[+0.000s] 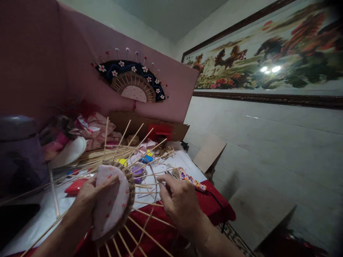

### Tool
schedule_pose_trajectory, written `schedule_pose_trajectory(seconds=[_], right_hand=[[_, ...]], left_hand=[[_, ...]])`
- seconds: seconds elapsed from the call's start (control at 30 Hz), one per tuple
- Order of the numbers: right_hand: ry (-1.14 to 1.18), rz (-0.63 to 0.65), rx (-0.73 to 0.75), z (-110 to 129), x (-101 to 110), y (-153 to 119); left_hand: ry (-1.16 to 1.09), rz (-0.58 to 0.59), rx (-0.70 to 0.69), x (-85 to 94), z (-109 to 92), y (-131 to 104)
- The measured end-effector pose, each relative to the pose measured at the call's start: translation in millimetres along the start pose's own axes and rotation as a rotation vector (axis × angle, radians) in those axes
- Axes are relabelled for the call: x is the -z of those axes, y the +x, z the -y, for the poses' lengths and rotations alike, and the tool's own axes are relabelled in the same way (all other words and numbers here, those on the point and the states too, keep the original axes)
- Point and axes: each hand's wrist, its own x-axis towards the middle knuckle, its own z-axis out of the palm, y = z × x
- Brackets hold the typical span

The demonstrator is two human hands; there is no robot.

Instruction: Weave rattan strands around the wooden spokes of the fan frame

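Note:
A half-round fan frame (111, 203), covered in white cloth with small red marks, is held up by my left hand (92, 191). The thumb lies on the cloth and the other fingers are hidden behind it. Braided brown cord borders its curved edge, and several thin wooden sticks (146, 213) spread outward from it. A thin brown cord (154, 200) runs in an arc across the sticks. My right hand (179, 198) is on the outer right side, thumb and forefinger pinched at this cord where it meets a stick.
Behind the frame, a table with white sheet (187, 162) and red cloth (219, 203) holds a bundle of sticks (93, 156), coloured clay packs (138, 173) and a flowered strip (190, 178). A decorated fan (134, 80) hangs on the pink board. A purple container (20, 153) stands left.

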Motion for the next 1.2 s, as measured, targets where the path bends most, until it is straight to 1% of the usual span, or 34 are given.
schedule_pose_trajectory(seconds=[0.1, 0.23, 0.5, 0.73, 0.93, 1.1, 1.2], right_hand=[[0.053, -0.031, -0.02, 0, -1, -2], [0.114, -0.066, -0.054, 0, -1, -3], [0.169, -0.069, -0.083, -1, 0, -7], [0.159, -0.069, -0.047, -7, -3, -15], [0.17, -0.044, 0.053, -12, 1, -18], [0.153, -0.07, 0.085, -16, 8, -19], [0.185, -0.014, 0.081, -18, 18, -17]], left_hand=[[0.03, 0.007, 0.013, 0.4, 0, 0], [0.025, 0.017, -0.016, -2.4, -3, -4], [0.016, 0.032, -0.01, -3.2, -4, -6], [0.069, 0.077, 0.004, 0.6, -4, -6], [0.056, 0.042, 0.015, 1.3, -3, -3], [-0.008, 0.044, 0.045, -0.9, -6, -5], [-0.031, 0.042, 0.055, -2.6, -8, -7]])
